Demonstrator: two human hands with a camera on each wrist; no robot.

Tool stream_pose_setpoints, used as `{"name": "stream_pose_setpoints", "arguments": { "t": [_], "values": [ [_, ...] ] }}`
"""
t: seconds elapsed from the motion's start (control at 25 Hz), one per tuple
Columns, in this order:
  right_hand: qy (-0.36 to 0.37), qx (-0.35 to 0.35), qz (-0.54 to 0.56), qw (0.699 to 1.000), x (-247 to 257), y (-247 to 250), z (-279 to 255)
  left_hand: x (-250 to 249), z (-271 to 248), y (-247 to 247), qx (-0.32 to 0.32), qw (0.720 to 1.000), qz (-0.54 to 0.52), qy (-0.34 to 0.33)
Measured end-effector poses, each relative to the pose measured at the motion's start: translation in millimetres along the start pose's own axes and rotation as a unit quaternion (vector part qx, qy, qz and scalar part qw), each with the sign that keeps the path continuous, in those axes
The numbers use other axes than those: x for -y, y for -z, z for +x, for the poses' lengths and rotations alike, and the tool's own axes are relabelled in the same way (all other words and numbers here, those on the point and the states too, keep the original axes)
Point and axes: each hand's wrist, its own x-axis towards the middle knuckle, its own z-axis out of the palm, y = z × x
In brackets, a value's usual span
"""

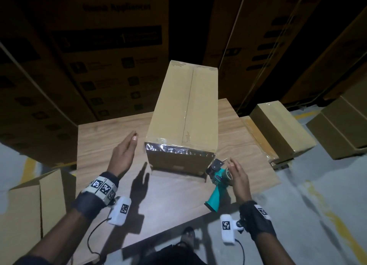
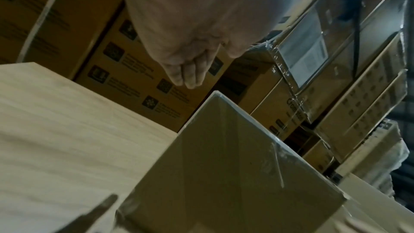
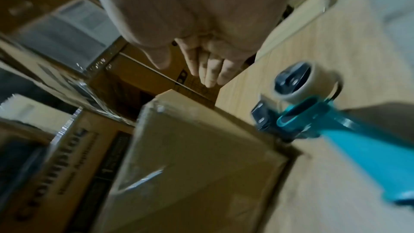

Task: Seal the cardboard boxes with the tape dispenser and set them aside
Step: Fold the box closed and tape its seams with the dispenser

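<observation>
Taped box (image 1: 182,121), table centre, 12 o'clock of me; my left hand (image 1: 123,155) and right hand (image 1: 238,175) flank it, empty, fingers straight, apparently poised to lift; tape dispenser (image 1: 216,185) lying at 4 o'clock

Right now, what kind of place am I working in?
Most likely a warehouse or packing area. Tall printed appliance cartons are stacked behind the wooden table, a taped cardboard box stands on it beside a teal tape dispenser, and more boxes sit on the concrete floor.

Warehouse: stacked appliance cartons (image 1: 111,66)
</observation>
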Motion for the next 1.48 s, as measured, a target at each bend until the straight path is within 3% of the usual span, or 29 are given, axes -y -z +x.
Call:
{"name": "stream_pose_setpoints", "arguments": {
  "t": [0.12,0.28,0.56,0.68,0.72,0.8,0.88,0.96,1.0,1.16,1.48],
  "values": [
    [0.014,0.093,0.073,0.993,27.7,-32.5,-9.2,6.5,-4.2,-23.8,0.048,0.998,-0.039,0.006],
    [0.006,0.101,0.054,0.993,23.3,-54.8,-3.8,20.5,-2.1,-43.0,0.001,0.998,-0.069,0.008],
    [-0.052,0.155,0.070,0.984,25.6,-36.8,-4.1,12.3,-15.3,-46.5,-0.003,0.995,-0.096,0.033],
    [-0.051,0.202,0.034,0.978,9.1,-3.4,12.8,25.3,-26.1,-28.6,-0.011,0.992,-0.124,0.004],
    [-0.037,0.196,0.005,0.980,9.0,6.0,13.9,28.6,-26.9,-19.0,-0.005,0.994,-0.105,-0.015],
    [0.057,0.170,-0.141,0.974,15.1,21.6,14.7,31.9,-20.4,-3.1,0.062,0.995,-0.017,-0.076],
    [0.183,0.176,-0.328,0.910,19.5,29.2,22.8,33.3,-9.1,5.5,0.142,0.973,0.101,-0.153],
    [0.265,0.184,-0.421,0.848,29.3,28.8,29.2,34.0,3.1,7.9,0.170,0.948,0.169,-0.210],
    [0.287,0.190,-0.428,0.836,32.5,29.4,34.3,35.0,8.4,7.9,0.167,0.942,0.184,-0.228],
    [0.286,0.208,-0.418,0.837,41.4,29.4,47.0,41.6,20.1,1.8,0.136,0.932,0.189,-0.280],
    [0.330,0.179,-0.426,0.823,36.4,18.0,53.7,59.9,15.2,-7.1,0.087,0.939,0.143,-0.300]
  ]
}}
